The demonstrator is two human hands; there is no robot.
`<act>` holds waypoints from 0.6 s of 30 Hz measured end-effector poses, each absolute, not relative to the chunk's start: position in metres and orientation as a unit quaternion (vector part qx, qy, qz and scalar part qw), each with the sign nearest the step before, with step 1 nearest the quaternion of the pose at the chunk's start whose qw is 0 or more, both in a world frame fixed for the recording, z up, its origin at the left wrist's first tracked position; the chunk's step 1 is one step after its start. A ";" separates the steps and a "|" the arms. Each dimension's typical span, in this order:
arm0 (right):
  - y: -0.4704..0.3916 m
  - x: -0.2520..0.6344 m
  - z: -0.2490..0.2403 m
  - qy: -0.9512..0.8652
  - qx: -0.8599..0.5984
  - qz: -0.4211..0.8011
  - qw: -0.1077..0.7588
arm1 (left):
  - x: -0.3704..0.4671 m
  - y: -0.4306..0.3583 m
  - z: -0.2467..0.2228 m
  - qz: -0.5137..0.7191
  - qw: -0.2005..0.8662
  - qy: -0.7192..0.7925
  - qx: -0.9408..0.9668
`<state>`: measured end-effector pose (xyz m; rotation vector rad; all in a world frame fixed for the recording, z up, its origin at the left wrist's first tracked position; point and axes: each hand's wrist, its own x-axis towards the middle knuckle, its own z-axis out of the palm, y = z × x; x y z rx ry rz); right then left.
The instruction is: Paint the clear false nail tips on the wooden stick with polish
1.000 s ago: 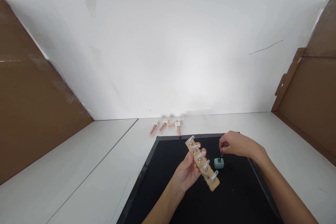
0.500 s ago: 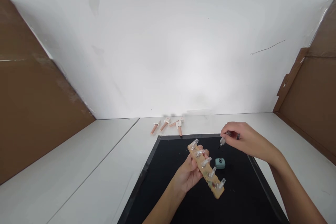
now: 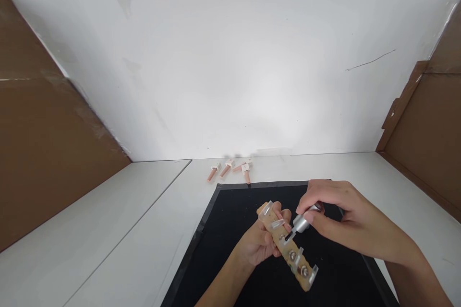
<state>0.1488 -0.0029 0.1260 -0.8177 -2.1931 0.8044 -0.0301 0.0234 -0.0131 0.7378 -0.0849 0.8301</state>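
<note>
My left hand (image 3: 260, 243) is wrapped round a tan wooden nail-tip stand (image 3: 299, 279), tilted above a black mat. Clear false nail tips (image 3: 278, 224) stick up along the stand on small metal-looking bases. In my right hand (image 3: 345, 218) a nail polish brush with a silver cap (image 3: 301, 223) is pinched between thumb and fingers. Its dark bristles (image 3: 288, 236) point down-left and reach the middle nail tip; they appear to touch it. The small teal bottle is largely or wholly hidden behind my right hand and the brush.
Beneath my hands lies the black mat (image 3: 237, 220) with a taped border, on a white table (image 3: 151, 220). Several white-and-pink pieces (image 3: 226, 169) lie beyond its back edge. A white wall (image 3: 230, 67) rises behind, with brown cardboard panels (image 3: 54, 144) at both sides.
My right hand has moved down and left, bringing the brush from above the teal bottle to the middle nail tip. My left hand has rolled the stand slightly, and its near end sits lower.
</note>
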 end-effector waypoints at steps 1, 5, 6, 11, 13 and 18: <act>-0.002 0.149 0.125 -0.838 -0.310 0.310 0.326 | -0.029 0.023 -0.013 0.397 0.848 -0.038 0.349; 0.000 0.150 0.124 -0.839 -0.304 0.318 0.320 | -0.026 0.025 -0.012 0.397 0.845 -0.048 0.355; 0.000 0.150 0.123 -0.839 -0.303 0.318 0.319 | -0.025 0.025 -0.012 0.396 0.845 -0.048 0.357; 0.002 0.152 0.120 -0.841 -0.291 0.330 0.316 | -0.023 0.027 -0.014 0.398 0.839 -0.057 0.367; 0.002 0.152 0.120 -0.840 -0.288 0.334 0.317 | -0.022 0.027 -0.014 0.399 0.839 -0.060 0.366; 0.002 0.152 0.121 -0.837 -0.296 0.339 0.311 | -0.021 0.027 -0.013 0.398 0.842 -0.048 0.360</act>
